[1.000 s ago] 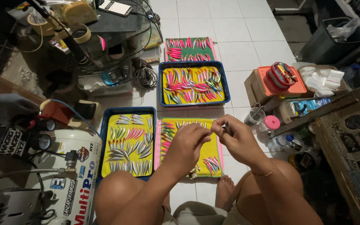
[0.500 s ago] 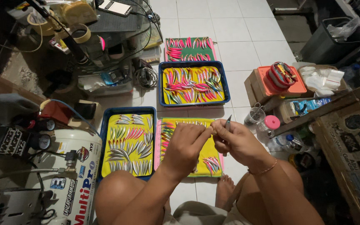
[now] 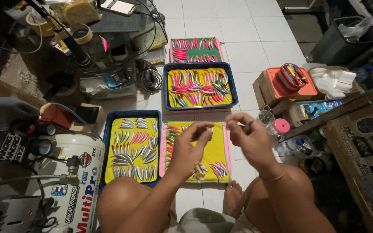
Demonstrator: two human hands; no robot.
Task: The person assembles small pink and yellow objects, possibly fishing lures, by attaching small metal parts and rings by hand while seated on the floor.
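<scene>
Small pale lure [image 3: 207, 129], slim, pinched in left hand [image 3: 191, 149]; right hand [image 3: 249, 140] grips dark tool [image 3: 248, 126].

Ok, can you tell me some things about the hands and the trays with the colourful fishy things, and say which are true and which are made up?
1. The left hand and the right hand are raised above the pink-rimmed tray. True.
2. The blue tray on the left holds mostly silvery lures on a yellow mat. True.
3. The farthest tray has a yellow mat. False: its mat is green.
4. The white tank stands to the right of the person's legs. False: it stands to their left.
5. The right hand holds a thin dark tool. True.
</scene>
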